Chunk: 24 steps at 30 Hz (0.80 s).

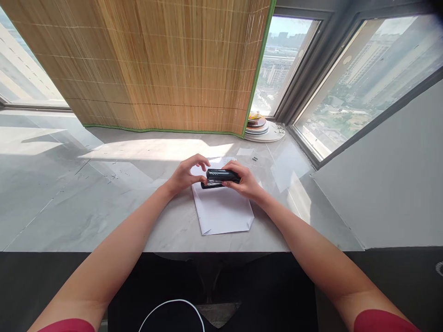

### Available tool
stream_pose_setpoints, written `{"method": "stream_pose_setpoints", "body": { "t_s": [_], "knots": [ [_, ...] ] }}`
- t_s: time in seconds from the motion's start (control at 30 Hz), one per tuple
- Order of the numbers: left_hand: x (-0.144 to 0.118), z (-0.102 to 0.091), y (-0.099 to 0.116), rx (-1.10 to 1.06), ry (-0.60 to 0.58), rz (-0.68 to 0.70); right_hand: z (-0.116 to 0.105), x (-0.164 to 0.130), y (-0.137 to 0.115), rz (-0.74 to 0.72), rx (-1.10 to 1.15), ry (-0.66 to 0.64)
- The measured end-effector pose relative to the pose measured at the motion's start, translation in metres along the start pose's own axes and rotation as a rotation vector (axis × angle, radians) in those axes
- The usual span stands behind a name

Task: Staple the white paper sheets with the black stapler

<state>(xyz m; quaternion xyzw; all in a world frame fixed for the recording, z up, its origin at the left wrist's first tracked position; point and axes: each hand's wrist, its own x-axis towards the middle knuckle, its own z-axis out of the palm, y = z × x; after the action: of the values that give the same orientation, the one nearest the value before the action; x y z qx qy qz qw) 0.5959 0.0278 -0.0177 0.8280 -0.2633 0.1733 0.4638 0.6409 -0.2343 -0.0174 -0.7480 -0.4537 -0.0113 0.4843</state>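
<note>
A black stapler is held sideways above a stack of white paper, with its jaws slightly apart. Around its rear, right end my right hand is closed, fingers over the top and thumb along the lower side. My left hand is at the stapler's front end. Its thumb touches the stapler's mouth, while the curled index finger stays apart from the thumb, just above the front tip. The paper lies flat under the stapler, its lower corners folded or creased.
Two small dark staple strips lie right of the paper. Loose staples are scattered on the grey marble-look counter. A stack of plates stands by the window corner. A bamboo blind hangs behind. A white cable loops below the counter edge.
</note>
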Motion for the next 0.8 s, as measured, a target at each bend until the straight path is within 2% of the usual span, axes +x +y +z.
{"method": "stream_pose_setpoints", "body": {
  "t_s": [0.13,0.2,0.3,0.33,0.47,0.53,0.6,0.7,0.77,0.8],
  "knots": [
    [0.002,-0.001,-0.005,0.137,0.066,-0.060,-0.008,0.001,0.005,0.033,-0.033,0.064],
    [0.001,0.000,-0.012,0.251,0.000,-0.085,-0.019,-0.001,0.011,0.056,-0.062,0.114],
    [-0.004,-0.001,-0.027,0.420,-0.195,-0.130,-0.040,-0.004,0.027,0.127,-0.138,0.211],
    [-0.005,-0.004,-0.033,0.462,-0.228,-0.154,-0.047,-0.005,0.034,0.160,-0.169,0.256],
    [-0.011,-0.023,-0.051,0.573,-0.173,-0.261,-0.065,-0.009,0.058,0.289,-0.233,0.392],
    [-0.013,-0.028,-0.049,0.592,-0.140,-0.254,-0.069,-0.011,0.065,0.335,-0.224,0.348],
    [-0.013,-0.023,-0.039,0.554,-0.153,-0.172,-0.072,-0.012,0.066,0.347,-0.192,0.252],
    [-0.011,-0.002,-0.016,0.460,-0.329,-0.065,-0.075,-0.013,0.059,0.316,-0.114,0.090],
    [-0.010,0.014,-0.006,0.464,-0.438,-0.110,-0.077,-0.014,0.051,0.289,-0.076,-0.026],
    [-0.010,0.019,-0.003,0.486,-0.457,-0.157,-0.078,-0.013,0.046,0.280,-0.064,-0.086]
  ]
}}
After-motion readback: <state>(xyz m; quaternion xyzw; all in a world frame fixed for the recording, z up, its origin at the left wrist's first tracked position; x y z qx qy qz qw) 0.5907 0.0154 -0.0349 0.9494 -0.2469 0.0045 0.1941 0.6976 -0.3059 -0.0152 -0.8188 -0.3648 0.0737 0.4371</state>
